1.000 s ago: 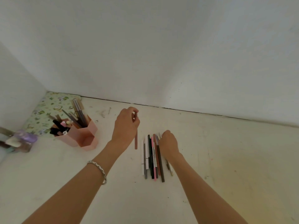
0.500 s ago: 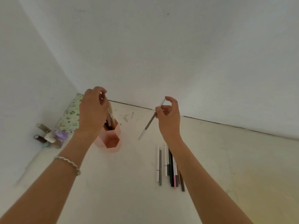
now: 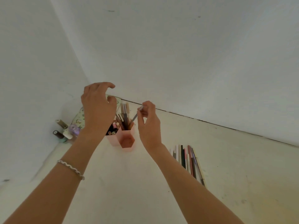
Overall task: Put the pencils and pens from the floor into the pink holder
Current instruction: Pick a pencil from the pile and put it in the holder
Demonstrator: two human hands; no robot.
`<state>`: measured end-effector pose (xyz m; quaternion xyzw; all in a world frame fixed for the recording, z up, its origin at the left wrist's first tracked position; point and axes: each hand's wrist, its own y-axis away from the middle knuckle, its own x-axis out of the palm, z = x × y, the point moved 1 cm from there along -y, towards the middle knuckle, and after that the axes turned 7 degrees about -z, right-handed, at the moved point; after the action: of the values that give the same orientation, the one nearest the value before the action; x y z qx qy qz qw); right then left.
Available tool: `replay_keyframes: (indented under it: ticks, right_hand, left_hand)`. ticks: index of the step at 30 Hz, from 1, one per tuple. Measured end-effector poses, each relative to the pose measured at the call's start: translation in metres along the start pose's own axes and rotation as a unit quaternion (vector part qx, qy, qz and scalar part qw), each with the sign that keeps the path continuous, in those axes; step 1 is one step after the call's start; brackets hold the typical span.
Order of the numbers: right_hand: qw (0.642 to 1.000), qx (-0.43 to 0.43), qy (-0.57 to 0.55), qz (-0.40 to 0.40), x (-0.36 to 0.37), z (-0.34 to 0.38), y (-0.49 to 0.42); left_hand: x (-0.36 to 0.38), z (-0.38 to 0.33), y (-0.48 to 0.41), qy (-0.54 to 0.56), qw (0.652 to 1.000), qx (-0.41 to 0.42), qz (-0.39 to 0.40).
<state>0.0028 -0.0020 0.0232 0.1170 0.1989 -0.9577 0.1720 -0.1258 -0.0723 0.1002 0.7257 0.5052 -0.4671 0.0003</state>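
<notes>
Since the earlier frame the right hand point(image 3: 149, 125) has carried its grey pen point(image 3: 136, 114) leftward, from the open air beside the pink holder point(image 3: 123, 139) to right over it, and the left hand point(image 3: 97, 109) has let go of what it held above the holder. The right fingers point(image 3: 144, 111) are pinched together on the upper end of the grey pen, just left of centre frame; the pen slants down to the left, its lower tip at the rim of the rear compartment. The left fingers point(image 3: 110, 85) are spread apart and curved, holding nothing, above and to the left of the holder. A silver bracelet point(image 3: 71, 168) circles the left wrist.

The holder stands on the floor point(image 3: 129, 183) and is made of joined hexagonal cups. The rear cup holds a bunch of upright brown and grey pencils point(image 3: 124, 113); the left cup holds shorter dark and pink-tipped pieces, partly hidden behind the left wrist; the front cup looks empty.

A row of loose pens and pencils point(image 3: 186, 159) lies on the floor at right of centre, their near ends covered by the right forearm. At the left wall sit small bottles point(image 3: 63, 131), blurred, and a floral-patterned item point(image 3: 79, 117) mostly hidden behind the left hand; what it is cannot be told.
</notes>
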Motion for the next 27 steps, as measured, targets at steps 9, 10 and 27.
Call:
replay_keyframes:
  ticks: [9,10,27]
  right_hand:
    - [0.991,0.024,0.045,-0.124,-0.054,-0.026,0.001]
    - [0.989,0.044,0.047,-0.135,-0.068,-0.031,-0.002]
    - [0.945,0.241,0.211,-0.073,-0.210,-0.111,0.032]
  left_hand:
    - [0.058,-0.048,0.077,0.052,0.982,-0.004,0.184]
    - [0.073,-0.053,0.094,0.034,0.969,-0.011,0.246]
    - [0.144,-0.086,0.151,0.022,0.942,-0.060,0.330]
